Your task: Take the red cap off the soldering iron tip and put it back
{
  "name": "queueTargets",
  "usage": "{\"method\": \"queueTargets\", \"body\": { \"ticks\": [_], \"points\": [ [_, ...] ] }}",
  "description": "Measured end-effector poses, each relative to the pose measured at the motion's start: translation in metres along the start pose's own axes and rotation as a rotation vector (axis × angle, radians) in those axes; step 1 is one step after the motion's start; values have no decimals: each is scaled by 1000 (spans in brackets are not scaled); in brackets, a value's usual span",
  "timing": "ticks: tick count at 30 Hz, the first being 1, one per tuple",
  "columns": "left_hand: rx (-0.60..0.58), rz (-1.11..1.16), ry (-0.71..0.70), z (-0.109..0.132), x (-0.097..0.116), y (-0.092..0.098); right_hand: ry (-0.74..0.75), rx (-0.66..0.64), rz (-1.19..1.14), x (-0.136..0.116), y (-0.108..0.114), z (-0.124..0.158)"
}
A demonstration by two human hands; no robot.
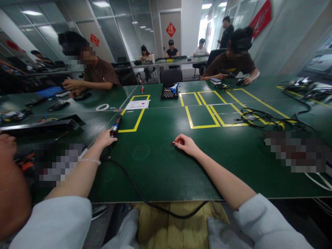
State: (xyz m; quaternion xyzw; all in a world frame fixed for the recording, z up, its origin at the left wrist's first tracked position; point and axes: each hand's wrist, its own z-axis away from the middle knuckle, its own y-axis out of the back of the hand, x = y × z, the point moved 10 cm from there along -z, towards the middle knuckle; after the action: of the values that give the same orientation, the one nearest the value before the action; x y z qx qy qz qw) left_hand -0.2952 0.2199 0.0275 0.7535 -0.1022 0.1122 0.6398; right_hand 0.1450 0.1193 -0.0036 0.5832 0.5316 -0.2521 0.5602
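Note:
My left hand (104, 139) is closed around the lower end of a black electric screwdriver (116, 124), a cylinder with a blue and silver band. It points away from me, close to a yellow tape outline. From beside this hand a black cable (129, 180) runs over the table's front edge and sags above my lap. Out on the green table (155, 166), my right hand (184, 142) pinches a small red piece (173, 143). Its tip shows past my fingers; the rest is hidden. The two hands are well apart.
A black tray (169, 91) carries a blue-and-white item. A white paper (137, 104), a red screwdriver (142, 90) and a tape roll (102, 107) lie farther back. Coiled black cables (261, 116) lie right. A neighbour's arm (11, 186) is at left; other people sit across.

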Motion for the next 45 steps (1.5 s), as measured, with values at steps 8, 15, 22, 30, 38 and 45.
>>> {"method": "queueTargets", "body": {
  "ticks": [8,15,22,30,38,45],
  "points": [
    [-30,-223,114,34,56,-14,8,8,-9,-3,-1,0],
    [-18,-206,-27,70,152,-42,95,-9,29,-9,-2,1],
    [-8,-91,-200,102,244,-61,113,7,46,-9,0,0],
    [-21,31,-326,127,299,-76,158,45,127,-11,2,0],
    [-31,55,-364,132,311,-80,148,26,177,-14,0,0],
    [-9,-79,-355,135,314,-78,134,66,193,-18,3,2]
  ]
}}
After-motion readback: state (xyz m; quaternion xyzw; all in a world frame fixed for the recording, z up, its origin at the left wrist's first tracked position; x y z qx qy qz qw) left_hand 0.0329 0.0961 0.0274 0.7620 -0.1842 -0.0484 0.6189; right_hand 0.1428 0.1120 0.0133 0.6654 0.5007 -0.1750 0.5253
